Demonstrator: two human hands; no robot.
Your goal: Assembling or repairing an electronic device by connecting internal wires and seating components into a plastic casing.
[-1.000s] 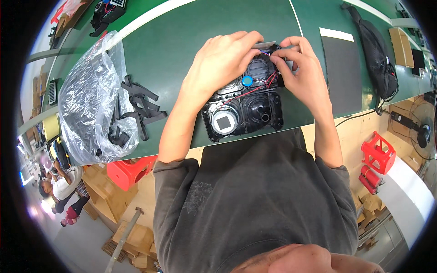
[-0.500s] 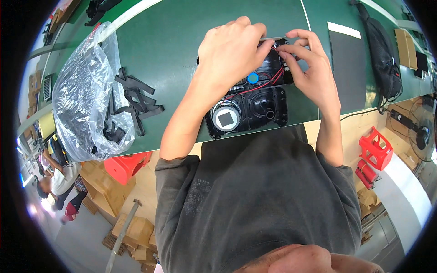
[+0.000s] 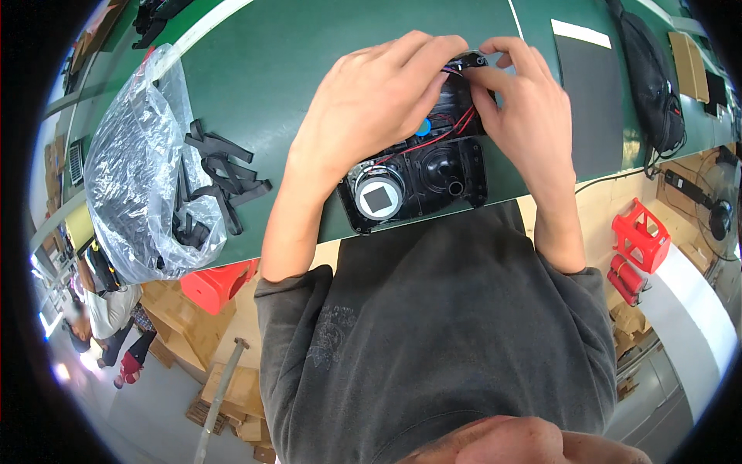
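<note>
A black plastic housing (image 3: 421, 179) with a round silver-rimmed window, a blue part and red wires lies at the near edge of the green table (image 3: 294, 69). My left hand (image 3: 375, 100) rests over its far left part, fingers curled onto the top edge. My right hand (image 3: 522, 104) pinches a small dark part (image 3: 471, 60) at the housing's far right corner, where the wires end. Both hands meet there; what lies under the fingers is hidden.
A clear plastic bag (image 3: 143, 174) with black strips spilling out lies at the left. A dark mat (image 3: 591, 93) and a black bag (image 3: 653, 73) lie at the right. Red stools (image 3: 640, 236) and cardboard stand on the floor below. Another person stands at lower left.
My hands and the housing stay together at the same work; my head has moved a little, so the whole scene sits slightly lower left. The fingers have shifted slightly at the far corner.
</note>
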